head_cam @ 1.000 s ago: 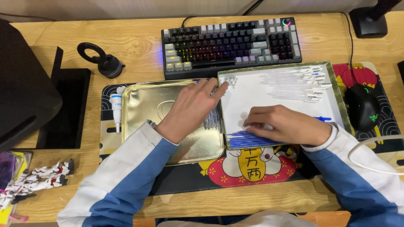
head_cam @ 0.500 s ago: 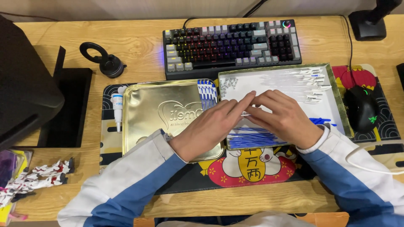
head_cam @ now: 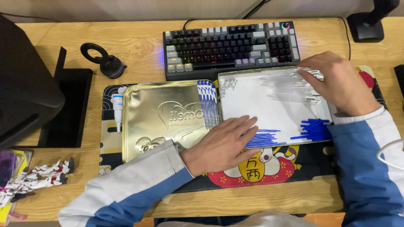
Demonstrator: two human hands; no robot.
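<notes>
Gold tin tray (head_cam: 275, 73) holds white paper (head_cam: 269, 109) where the flat, empty left hand (head_cam: 223, 145) presses blue sticks (head_cam: 263, 138) at its near edge, while right hand (head_cam: 341, 86) fingers pinch clear sticks (head_cam: 290, 86) by the far-right corner, sorting seemingly midway.

Glossy gold metal tin lid (head_cam: 164, 122), matt white paper sheet (head_cam: 269, 109), wooden desk (head_cam: 139, 38)

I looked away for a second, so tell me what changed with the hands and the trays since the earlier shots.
The right hand moved from the tray's near edge to its far right corner, onto the clear sticks. The left hand slid back to the near edge beside the blue sticks. Whether either grips anything is unclear. The gold lid, keyboard and glue bottle stayed put.
</notes>
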